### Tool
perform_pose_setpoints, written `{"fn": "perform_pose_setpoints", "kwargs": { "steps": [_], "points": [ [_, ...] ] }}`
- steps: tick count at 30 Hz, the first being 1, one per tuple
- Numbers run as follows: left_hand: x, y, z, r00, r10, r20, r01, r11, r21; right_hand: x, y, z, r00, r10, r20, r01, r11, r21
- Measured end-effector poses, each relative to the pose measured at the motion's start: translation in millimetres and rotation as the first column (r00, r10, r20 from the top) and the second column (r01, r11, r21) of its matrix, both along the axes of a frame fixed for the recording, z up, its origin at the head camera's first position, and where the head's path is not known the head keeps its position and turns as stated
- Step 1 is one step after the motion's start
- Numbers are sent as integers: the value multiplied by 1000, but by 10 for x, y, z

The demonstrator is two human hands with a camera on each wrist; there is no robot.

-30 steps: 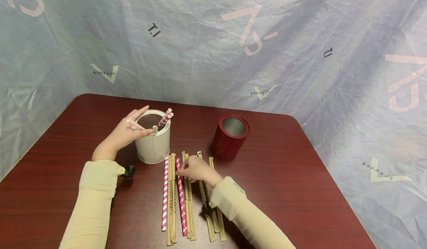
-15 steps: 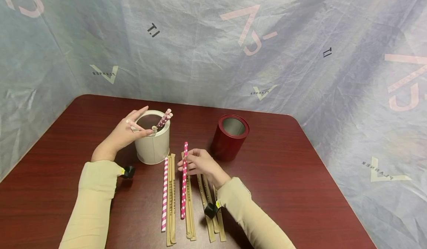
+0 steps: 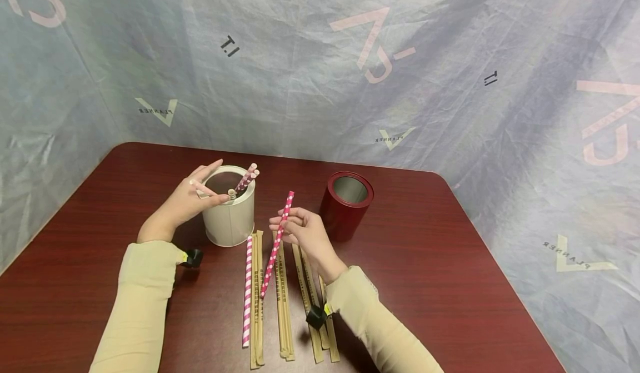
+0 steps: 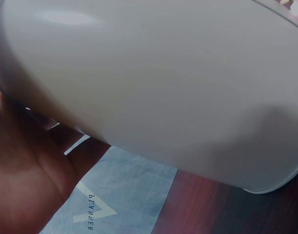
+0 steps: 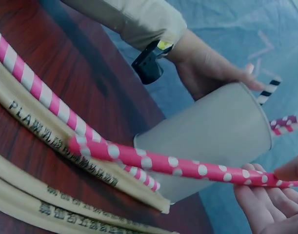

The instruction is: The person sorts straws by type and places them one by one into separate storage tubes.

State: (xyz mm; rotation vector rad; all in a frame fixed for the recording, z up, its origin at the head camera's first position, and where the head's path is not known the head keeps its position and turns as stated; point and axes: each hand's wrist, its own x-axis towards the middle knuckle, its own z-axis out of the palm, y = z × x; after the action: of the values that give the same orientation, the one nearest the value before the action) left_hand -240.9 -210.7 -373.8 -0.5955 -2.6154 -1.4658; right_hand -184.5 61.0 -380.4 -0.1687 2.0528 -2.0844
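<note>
My right hand pinches a pink straw with white dots between thumb and fingers, its lower end slanting toward the left over the table. In the right wrist view the dotted straw crosses in front of a white can. My left hand grips that white can at its left side, the thumb along the near rim. Patterned straws stick out of the can, among them a black-and-white striped one. The can's wall fills most of the left wrist view.
A red can stands upright to the right of my right hand. A pink-and-white striped straw and several paper-wrapped straws lie side by side on the dark red table. A printed cloth hangs behind.
My right hand has picked the dotted straw up from among the wrapped straws, moved it up and toward the back, and tilted it. The left hand and white can stay where they were.
</note>
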Motion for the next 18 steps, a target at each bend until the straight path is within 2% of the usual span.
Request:
{"fn": "perform_pose_setpoints", "kwargs": {
  "steps": [5,9,13,16,18],
  "points": [
    [0,-1,-5,1000,-3,2,3,1000,6,67,-55,141,993,-40,-107,45,998,43],
    [6,-6,2,1000,-2,18,2,1000,4,111,-85,236,969,-62,-240,93,988,120],
    [11,-9,10,1000,-1,26,1,1000,4,161,-104,344,923,-65,-380,137,976,166],
    [6,-8,12,1000,-5,28,5,1000,-1,202,-125,429,879,-82,-470,170,974,149],
    [1,-6,9,1000,-7,22,7,1000,-8,224,-139,477,841,-100,-531,188,976,113]
  ]
}}
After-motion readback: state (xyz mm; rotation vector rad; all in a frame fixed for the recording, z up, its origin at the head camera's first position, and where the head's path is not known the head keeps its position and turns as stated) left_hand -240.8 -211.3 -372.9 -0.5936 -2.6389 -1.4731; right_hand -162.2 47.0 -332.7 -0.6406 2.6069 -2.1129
